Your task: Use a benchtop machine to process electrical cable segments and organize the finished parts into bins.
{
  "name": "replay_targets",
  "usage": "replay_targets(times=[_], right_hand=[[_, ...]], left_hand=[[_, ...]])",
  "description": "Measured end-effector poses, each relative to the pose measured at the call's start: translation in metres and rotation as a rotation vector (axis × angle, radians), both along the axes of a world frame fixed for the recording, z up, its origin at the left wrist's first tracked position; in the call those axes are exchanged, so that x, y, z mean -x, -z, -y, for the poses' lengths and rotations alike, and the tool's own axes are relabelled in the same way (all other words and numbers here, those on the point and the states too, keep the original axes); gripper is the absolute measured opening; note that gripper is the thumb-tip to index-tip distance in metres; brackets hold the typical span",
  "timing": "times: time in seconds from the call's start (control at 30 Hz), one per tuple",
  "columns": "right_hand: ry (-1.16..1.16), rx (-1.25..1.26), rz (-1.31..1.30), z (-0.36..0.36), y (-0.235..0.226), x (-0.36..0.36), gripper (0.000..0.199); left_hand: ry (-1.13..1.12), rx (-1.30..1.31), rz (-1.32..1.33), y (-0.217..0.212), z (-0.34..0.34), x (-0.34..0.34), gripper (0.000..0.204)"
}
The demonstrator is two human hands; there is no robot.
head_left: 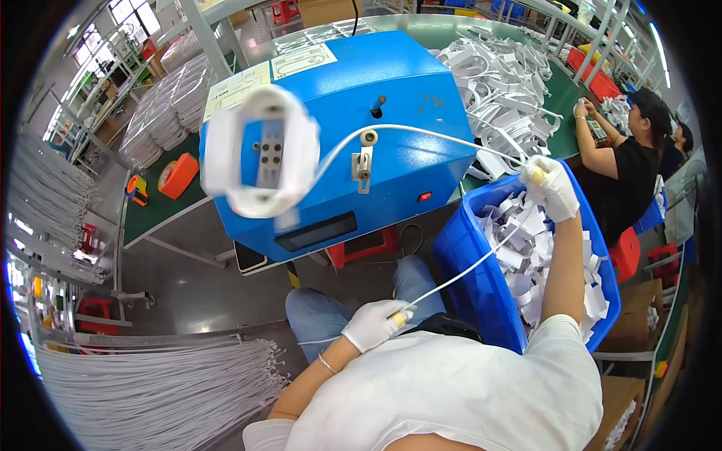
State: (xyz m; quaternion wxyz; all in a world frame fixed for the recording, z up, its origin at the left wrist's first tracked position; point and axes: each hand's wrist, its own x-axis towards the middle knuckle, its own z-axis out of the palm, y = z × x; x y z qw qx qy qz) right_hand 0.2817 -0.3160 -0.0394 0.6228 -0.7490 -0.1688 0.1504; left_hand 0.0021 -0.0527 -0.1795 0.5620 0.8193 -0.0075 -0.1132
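A white cable (451,281) runs between my two white-gloved hands. My right hand (553,188), raised over a blue bin (444,252), is closed around it, a yellow fingertip covering showing. Low in front of my body, my left hand (372,326) pinches the same cable; its tail trails left past my leg. Beyond my right hand the cable arcs left over a metal bracket (363,164) on a blue machine (410,83). It meets a white loop-shaped part (302,154) at the machine's front, smeared by motion. Whether cable is wound there is too blurred to tell.
White paper pieces (519,263) fill the bin. Coiled white cables (500,98) cover the green table behind it. Long straight cables (158,383) lie at lower left. An orange tape dispenser (178,175) sits left of the machine. A co-worker (620,161) sits at far right.
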Motion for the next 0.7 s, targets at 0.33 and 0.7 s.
replay_targets(times=[0.33,0.7], right_hand=[[-0.227,-0.123,-0.108,-0.103,-0.015,0.041,0.029],[-0.236,-0.266,-0.118,-0.1,-0.004,0.042,0.029]], left_hand=[[-0.134,-0.036,-0.077,0.007,-0.008,0.004,0.033],[-0.107,-0.042,-0.118,0.028,-0.019,0.021,0.03]])
